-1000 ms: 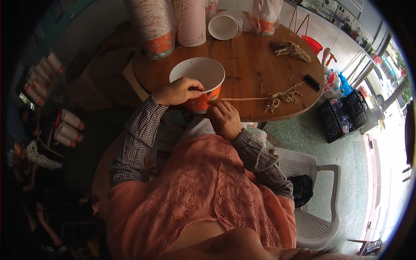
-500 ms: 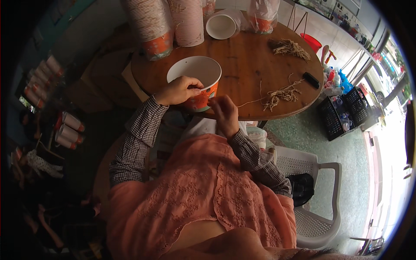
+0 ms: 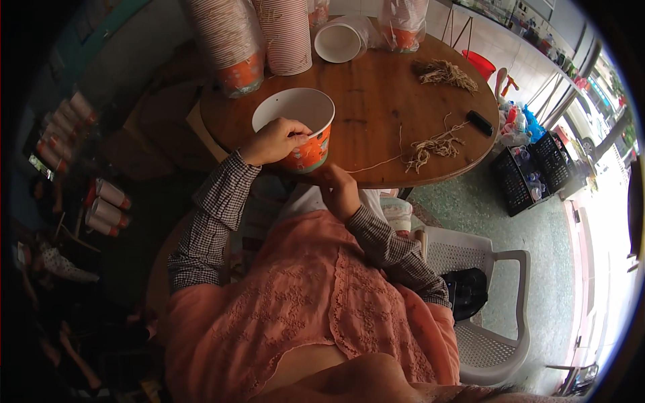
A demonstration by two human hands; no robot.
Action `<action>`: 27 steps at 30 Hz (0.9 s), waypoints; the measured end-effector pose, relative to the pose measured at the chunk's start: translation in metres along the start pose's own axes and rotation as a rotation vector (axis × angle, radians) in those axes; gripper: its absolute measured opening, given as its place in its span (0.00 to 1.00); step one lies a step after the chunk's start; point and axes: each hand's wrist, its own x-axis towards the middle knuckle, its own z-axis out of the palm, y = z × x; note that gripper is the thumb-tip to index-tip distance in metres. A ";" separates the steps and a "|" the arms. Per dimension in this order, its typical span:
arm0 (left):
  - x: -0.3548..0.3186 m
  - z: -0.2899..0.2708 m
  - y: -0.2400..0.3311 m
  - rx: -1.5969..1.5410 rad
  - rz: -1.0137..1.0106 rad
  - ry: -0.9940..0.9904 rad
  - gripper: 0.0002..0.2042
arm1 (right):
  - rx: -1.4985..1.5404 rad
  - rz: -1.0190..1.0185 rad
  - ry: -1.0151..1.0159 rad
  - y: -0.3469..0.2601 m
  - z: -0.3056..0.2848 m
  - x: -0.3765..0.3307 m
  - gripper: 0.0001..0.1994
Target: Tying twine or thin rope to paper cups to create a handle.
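A large paper bucket point(image 3: 313, 153), white inside and orange patterned outside, stands tilted slightly at the table's near edge. My left hand point(image 3: 279, 140) is closed over its near rim, thumb and fingers pinching the wall. Just below and right of the bucket is my right hand point(image 3: 340, 191), its fingers drawn together. A thin length of string point(image 3: 377, 164) runs from a loose tangle of beige string point(image 3: 433, 149) to the right fingertips, which seem to pinch its end; the exact grip is partly hidden.
The round wooden table point(image 3: 376, 101) carries tall stacks of paper buckets point(image 3: 285, 37), a bucket lying on its side point(image 3: 338, 44), a bundle of string point(image 3: 447, 74) and a black object point(image 3: 480, 122). A white plastic chair point(image 3: 514, 289) and a black crate point(image 3: 514, 185) stand at right.
My right hand has moved down and slightly left, from beside the bucket's wall to below its base. The bucket has shifted a little left, with my left hand still on its rim.
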 end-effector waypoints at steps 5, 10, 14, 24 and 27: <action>0.003 0.001 0.003 -0.028 -0.013 -0.020 0.11 | 0.495 0.436 0.162 0.006 0.000 0.028 0.08; 0.003 0.001 0.003 -0.021 -0.035 -0.052 0.11 | 0.663 0.527 0.175 0.007 0.011 0.032 0.08; 0.004 0.001 0.000 -0.060 -0.011 -0.025 0.11 | 0.621 0.533 0.208 0.003 0.014 0.031 0.09; 0.003 0.002 -0.001 -0.033 0.007 -0.010 0.12 | 0.641 0.552 0.250 0.000 0.018 0.032 0.10; 0.006 0.003 0.003 -0.028 0.027 0.004 0.12 | 0.508 0.517 0.220 0.007 0.021 0.034 0.09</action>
